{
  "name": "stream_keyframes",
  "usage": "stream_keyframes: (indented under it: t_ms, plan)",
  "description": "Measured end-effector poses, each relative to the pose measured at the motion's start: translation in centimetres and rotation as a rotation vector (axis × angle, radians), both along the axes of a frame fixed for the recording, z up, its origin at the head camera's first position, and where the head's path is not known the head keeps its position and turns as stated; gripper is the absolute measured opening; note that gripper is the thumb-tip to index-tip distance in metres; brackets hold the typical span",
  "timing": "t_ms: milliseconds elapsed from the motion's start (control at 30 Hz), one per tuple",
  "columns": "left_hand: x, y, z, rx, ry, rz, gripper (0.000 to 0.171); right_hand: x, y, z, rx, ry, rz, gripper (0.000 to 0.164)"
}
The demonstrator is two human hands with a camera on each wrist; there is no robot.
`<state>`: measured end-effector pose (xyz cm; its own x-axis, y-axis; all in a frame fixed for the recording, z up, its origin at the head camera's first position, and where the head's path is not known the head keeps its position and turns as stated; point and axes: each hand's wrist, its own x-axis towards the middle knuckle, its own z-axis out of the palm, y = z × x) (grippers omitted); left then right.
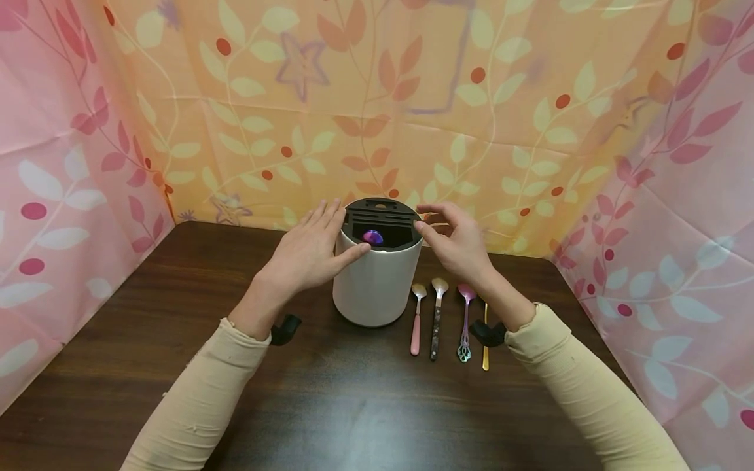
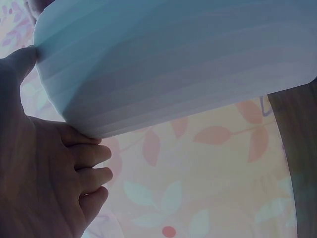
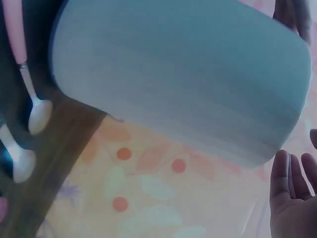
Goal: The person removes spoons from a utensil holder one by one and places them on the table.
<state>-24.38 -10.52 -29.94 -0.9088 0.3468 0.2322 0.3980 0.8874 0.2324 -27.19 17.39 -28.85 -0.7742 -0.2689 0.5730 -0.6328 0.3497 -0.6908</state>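
Observation:
A white round utensil holder (image 1: 376, 288) stands upright on the table, topped by a black slotted lid (image 1: 381, 210). In the lid's wide front opening shows a shiny purple-blue rounded thing (image 1: 373, 237), its lower part hidden inside. My left hand (image 1: 309, 245) lies against the left of the rim with straight fingers, thumb (image 2: 26, 58) at the front edge. On the other side my right hand (image 1: 456, 239) has its fingers loosely bent, the fingertips right at the rim; in the right wrist view these fingers (image 3: 282, 171) are beside the holder's top edge.
Right of the holder several spoons lie in a row: one with a pink handle (image 1: 415, 333), one with a dark speckled handle (image 1: 436, 327), a purple one (image 1: 465, 320) and a gold handle (image 1: 485, 353) partly behind the right wrist. Patterned cloth (image 1: 377, 98) hangs behind the dark wooden table (image 1: 330, 405).

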Motion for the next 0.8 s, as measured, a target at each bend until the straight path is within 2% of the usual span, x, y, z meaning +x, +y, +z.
stream_keyframes:
  t_ms: [167,400,600,800]
  plan:
    - [0.0,0.0,0.0,-0.004,-0.009,0.004,0.103,0.2,-1.2,0.7,0.068,0.026,0.056,0.031]
    - [-0.1,0.0,0.0,-0.006,-0.007,0.006,0.104,0.5,-2.8,1.6,0.254,0.05,0.083,0.027]
    - [0.0,0.0,0.1,-0.011,-0.015,0.004,0.104,0.4,-4.0,1.9,0.368,0.02,0.126,0.025]
    - [0.1,0.0,0.1,-0.016,-0.011,0.0,0.104,0.0,-4.7,2.4,0.443,-0.014,0.121,0.024]
